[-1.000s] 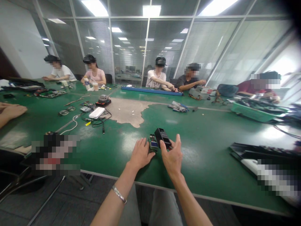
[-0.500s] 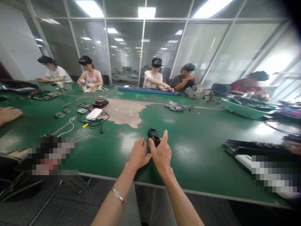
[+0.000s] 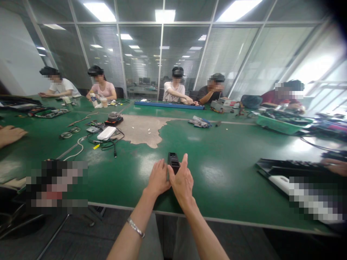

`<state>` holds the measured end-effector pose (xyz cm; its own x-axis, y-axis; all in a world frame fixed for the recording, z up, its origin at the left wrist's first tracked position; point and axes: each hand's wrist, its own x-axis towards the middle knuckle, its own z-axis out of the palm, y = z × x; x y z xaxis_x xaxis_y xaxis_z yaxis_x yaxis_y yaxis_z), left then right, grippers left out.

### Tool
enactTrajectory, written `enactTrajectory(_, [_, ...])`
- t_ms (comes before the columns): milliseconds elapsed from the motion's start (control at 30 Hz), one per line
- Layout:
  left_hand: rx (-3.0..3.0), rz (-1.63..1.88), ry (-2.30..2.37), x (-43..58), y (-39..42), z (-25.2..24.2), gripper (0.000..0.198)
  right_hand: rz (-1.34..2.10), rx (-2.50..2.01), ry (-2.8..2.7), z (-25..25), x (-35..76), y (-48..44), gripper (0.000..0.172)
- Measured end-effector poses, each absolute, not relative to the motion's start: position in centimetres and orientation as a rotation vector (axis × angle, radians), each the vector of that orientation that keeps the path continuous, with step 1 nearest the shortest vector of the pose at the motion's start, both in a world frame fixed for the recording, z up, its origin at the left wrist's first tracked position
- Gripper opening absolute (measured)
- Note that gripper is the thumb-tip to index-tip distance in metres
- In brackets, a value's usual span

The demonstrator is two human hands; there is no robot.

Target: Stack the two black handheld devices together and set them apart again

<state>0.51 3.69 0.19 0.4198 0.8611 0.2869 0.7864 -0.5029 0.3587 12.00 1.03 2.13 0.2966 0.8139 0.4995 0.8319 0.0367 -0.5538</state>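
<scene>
My right hand (image 3: 184, 182) clasps the black plastic housing (image 3: 173, 161), index finger raised, my left hand (image 3: 158, 177) close against it, its hold hidden, all nearer me than the bare tan patch (image 3: 142, 136). The circuit board showing beside the housing half a second ago is now out of sight: apparently brought together, though whether fully seated I can't tell.
</scene>
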Motion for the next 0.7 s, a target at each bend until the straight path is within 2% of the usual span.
enactTrajectory(700, [2.495, 0.686, 1.477, 0.5, 4.3, -0.6, 0.055, 0.072, -1.696, -1.441, -1.3, 12.8, 0.9, 0.094])
